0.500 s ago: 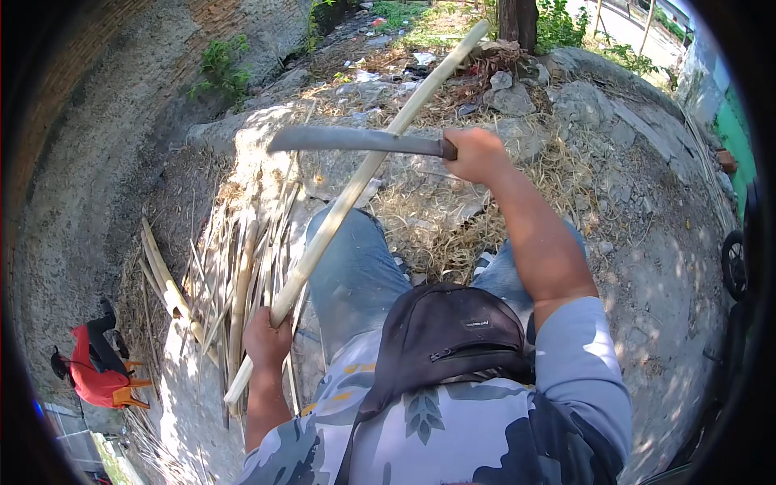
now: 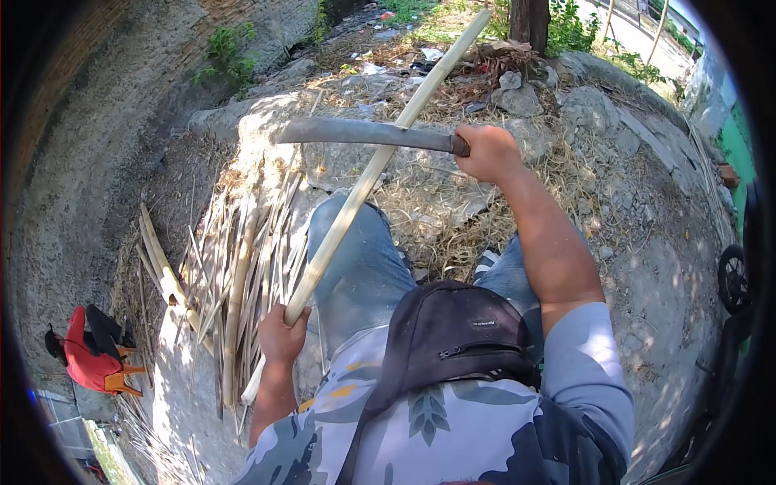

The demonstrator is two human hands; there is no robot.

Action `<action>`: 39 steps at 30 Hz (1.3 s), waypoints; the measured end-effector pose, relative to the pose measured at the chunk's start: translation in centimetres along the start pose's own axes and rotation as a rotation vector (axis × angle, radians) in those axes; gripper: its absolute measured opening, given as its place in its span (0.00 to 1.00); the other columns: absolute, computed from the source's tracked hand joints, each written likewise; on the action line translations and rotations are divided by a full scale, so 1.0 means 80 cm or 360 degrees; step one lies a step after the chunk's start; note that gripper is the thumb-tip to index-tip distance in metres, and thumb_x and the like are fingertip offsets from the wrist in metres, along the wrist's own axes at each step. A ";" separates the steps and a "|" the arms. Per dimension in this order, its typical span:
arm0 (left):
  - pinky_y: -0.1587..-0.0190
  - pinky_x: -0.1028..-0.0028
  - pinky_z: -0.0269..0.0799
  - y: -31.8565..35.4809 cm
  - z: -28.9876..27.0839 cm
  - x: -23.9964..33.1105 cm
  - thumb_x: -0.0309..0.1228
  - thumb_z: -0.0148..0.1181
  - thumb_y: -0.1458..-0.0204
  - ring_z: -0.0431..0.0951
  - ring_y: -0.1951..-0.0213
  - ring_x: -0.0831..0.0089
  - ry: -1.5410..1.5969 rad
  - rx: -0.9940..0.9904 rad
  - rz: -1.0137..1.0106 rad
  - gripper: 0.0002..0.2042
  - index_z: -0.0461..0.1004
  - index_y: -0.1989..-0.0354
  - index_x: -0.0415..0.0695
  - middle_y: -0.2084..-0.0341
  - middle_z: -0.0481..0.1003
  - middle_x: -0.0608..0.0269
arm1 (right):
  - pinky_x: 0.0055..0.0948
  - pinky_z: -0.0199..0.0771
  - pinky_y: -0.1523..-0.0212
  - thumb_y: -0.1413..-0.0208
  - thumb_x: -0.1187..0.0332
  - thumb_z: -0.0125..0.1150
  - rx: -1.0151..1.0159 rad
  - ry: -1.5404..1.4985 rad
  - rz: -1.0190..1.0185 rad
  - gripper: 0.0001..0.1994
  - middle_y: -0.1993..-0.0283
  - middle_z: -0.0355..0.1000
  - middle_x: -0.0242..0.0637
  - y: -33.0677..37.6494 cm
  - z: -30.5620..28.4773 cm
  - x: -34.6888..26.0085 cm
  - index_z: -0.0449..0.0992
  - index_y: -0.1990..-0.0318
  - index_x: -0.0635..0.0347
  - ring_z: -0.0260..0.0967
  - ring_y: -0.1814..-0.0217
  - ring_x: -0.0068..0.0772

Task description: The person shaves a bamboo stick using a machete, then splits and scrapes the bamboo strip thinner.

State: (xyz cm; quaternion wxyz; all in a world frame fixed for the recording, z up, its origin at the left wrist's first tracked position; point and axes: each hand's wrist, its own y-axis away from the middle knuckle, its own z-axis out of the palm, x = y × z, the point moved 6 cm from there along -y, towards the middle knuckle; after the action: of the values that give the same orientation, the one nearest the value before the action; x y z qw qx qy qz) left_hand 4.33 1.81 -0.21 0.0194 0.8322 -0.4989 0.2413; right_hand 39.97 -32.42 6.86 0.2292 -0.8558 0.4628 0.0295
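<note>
A long pale split bamboo strip (image 2: 347,214) slants from my left side up and away over my left thigh. My left hand (image 2: 281,333) is closed around its lower part, beside my left hip. Across its upper part lies the blade of a machete (image 2: 339,131), edge detail too small to make out. The handle is gripped by my right hand (image 2: 489,152), out in front with the arm bent. Blade and strip appear to touch where they cross.
Split bamboo pieces (image 2: 242,299) are heaped on the ground at my left. Dry shavings (image 2: 453,234) litter the ground between my knees. A black bag (image 2: 461,339) rests on my lap. A person in red (image 2: 89,356) sits on an orange chair far left. Ahead stands a tree trunk (image 2: 529,24).
Both hands, with the bamboo strip and the machete, have shifted slightly to the right. The blade still crosses the strip's upper part. The view has moved a little too.
</note>
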 end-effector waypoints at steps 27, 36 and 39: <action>0.72 0.57 0.71 -0.005 0.019 0.004 0.34 0.68 0.52 0.76 0.77 0.44 -0.0051 0.0025 0.0003 0.12 0.73 0.77 0.39 0.82 0.73 0.45 | 0.48 0.78 0.63 0.55 0.61 0.66 -0.0141 -0.0089 -0.0201 0.10 0.71 0.77 0.39 0.009 0.051 -0.009 0.75 0.66 0.50 0.78 0.66 0.49; 0.70 0.55 0.71 -0.017 0.010 0.011 0.34 0.67 0.54 0.77 0.74 0.43 -0.0242 0.0075 0.0073 0.11 0.73 0.76 0.41 0.80 0.75 0.46 | 0.46 0.78 0.59 0.55 0.60 0.68 -0.0193 0.0086 -0.0300 0.12 0.66 0.79 0.38 -0.004 0.069 0.022 0.77 0.63 0.51 0.80 0.61 0.44; 0.72 0.54 0.70 -0.038 0.012 0.033 0.29 0.63 0.56 0.76 0.75 0.42 -0.0248 0.0067 0.0202 0.07 0.72 0.76 0.41 0.81 0.73 0.45 | 0.47 0.78 0.59 0.55 0.60 0.68 -0.0188 -0.0288 0.0235 0.12 0.66 0.80 0.38 -0.003 0.073 0.061 0.78 0.63 0.50 0.80 0.62 0.46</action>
State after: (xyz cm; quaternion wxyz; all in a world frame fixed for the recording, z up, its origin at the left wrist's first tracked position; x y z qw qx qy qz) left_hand 8.29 0.87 0.70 -0.0524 0.8154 -0.5454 0.1869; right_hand 43.91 -33.66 0.45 0.2165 -0.8252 0.4995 0.1506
